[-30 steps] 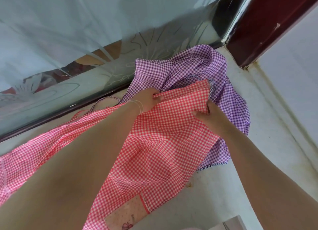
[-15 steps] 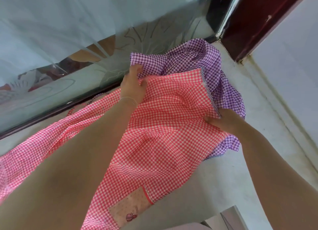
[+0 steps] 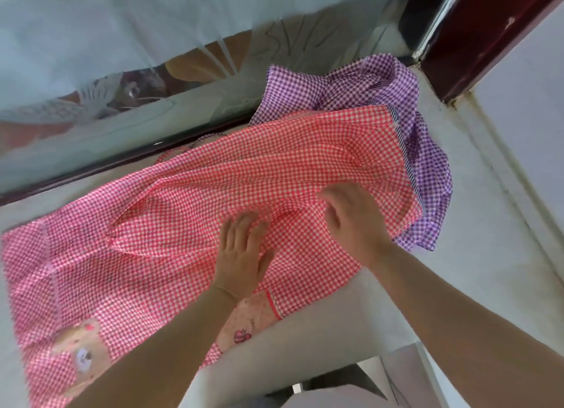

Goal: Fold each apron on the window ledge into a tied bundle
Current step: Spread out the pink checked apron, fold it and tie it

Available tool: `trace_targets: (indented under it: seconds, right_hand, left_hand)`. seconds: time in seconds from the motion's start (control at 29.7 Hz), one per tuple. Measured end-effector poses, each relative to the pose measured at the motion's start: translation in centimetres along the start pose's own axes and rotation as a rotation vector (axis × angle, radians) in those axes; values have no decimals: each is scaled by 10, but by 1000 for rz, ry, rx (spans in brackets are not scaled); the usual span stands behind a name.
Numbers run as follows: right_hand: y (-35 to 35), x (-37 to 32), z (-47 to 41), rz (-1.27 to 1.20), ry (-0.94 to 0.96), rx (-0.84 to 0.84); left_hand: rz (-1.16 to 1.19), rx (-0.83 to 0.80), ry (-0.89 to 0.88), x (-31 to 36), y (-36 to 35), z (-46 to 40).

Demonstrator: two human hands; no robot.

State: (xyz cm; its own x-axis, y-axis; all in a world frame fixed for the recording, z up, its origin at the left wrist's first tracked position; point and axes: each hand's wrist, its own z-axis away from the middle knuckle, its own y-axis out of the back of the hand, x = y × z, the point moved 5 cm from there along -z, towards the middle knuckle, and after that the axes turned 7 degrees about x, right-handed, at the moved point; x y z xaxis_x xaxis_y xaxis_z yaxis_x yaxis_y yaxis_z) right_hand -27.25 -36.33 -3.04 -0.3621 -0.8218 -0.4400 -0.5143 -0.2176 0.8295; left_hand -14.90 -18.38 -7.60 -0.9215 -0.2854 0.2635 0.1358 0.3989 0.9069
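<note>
A red-and-white gingham apron lies spread along the pale window ledge, with two cartoon pocket patches near its front edge. Its right end overlaps a crumpled purple gingham apron in the far right corner. My left hand rests flat and open on the middle of the red apron, fingers spread. My right hand hovers just to the right over the same cloth, fingers loosely curled and holding nothing that I can see.
A frosted window pane with an etched pattern runs along the back of the ledge. A dark red frame and a white wall close off the right side. The ledge's front edge drops away near me.
Both hands let go of the red apron's far edge and drew back toward me. The apron now lies spread flat, and my left hand presses on its middle.
</note>
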Motion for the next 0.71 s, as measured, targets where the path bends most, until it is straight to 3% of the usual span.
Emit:
trace_targets:
  seconds: [0.07,0.1,0.2,0.3,0.4,0.5,0.57,0.71]
  right_hand:
    - [-33,-41,11,6,244,-256]
    - [-45,-46,14,64,266,-363]
    - [-70,-23,6,150,7,-631]
    - [-85,4,6,188,-169,-830]
    - [-86,-11,19,261,-44,-761]
    - [-88,-50,53,252,293,-616]
    - [-95,-65,85,247,435,-661]
    - [-107,-79,129,341,509,-784]
  left_hand:
    - [-20,-187,-30,7,-10,36]
    - [-22,-283,-36,9,-17,51]
    - [-113,-559,55,2,-31,91]
    - [-171,-643,197,-8,-33,123]
    - [-155,-643,190,-11,-31,137]
    - [-159,-614,132,1,-21,144]
    - [-146,-632,127,7,-17,153]
    - [-108,-594,277,-2,-11,165]
